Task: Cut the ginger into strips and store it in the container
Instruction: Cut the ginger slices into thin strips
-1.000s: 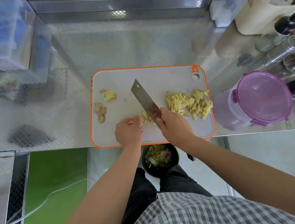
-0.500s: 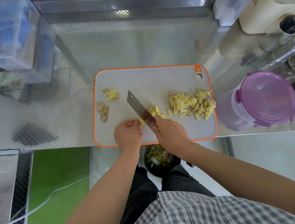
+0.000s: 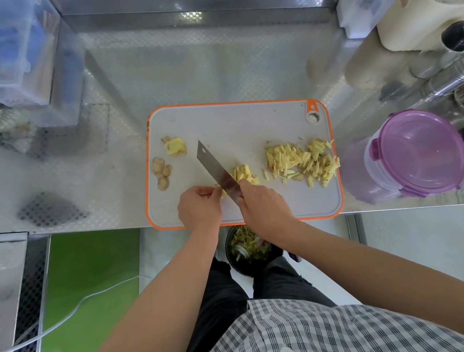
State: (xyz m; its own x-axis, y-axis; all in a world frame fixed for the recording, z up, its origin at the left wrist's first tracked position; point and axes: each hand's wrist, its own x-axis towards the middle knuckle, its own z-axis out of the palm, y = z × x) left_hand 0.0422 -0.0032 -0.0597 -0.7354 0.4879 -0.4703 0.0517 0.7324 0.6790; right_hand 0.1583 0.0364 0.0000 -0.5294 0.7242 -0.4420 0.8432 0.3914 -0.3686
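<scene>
Stainless counter (image 3: 212,70) with an embossed diamond pattern, steel upstand on the far side, green floor (image 3: 85,275) near left. I see a white cutting board (image 3: 247,121) with an orange rim at the counter's near edge. A clear plastic box (image 3: 11,53) is far left and bottles (image 3: 461,33) far right. A black bin (image 3: 248,249) of scraps sits on the floor just below the board's near edge. The container (image 3: 420,149), purple lid on, stands just right of the board.

Ginger strips (image 3: 302,161) are piled on the board's right part, with peel scraps (image 3: 161,172) and a yellow offcut (image 3: 176,147) on its left part. Right hand (image 3: 264,207) grips the cleaver (image 3: 215,169), blade pointing far-left. Left hand (image 3: 199,209) is curled, fingertips pinching a ginger piece (image 3: 218,189) at the blade's left face; it's mostly hidden. Fresh strips (image 3: 243,174) touch the blade's right face.
</scene>
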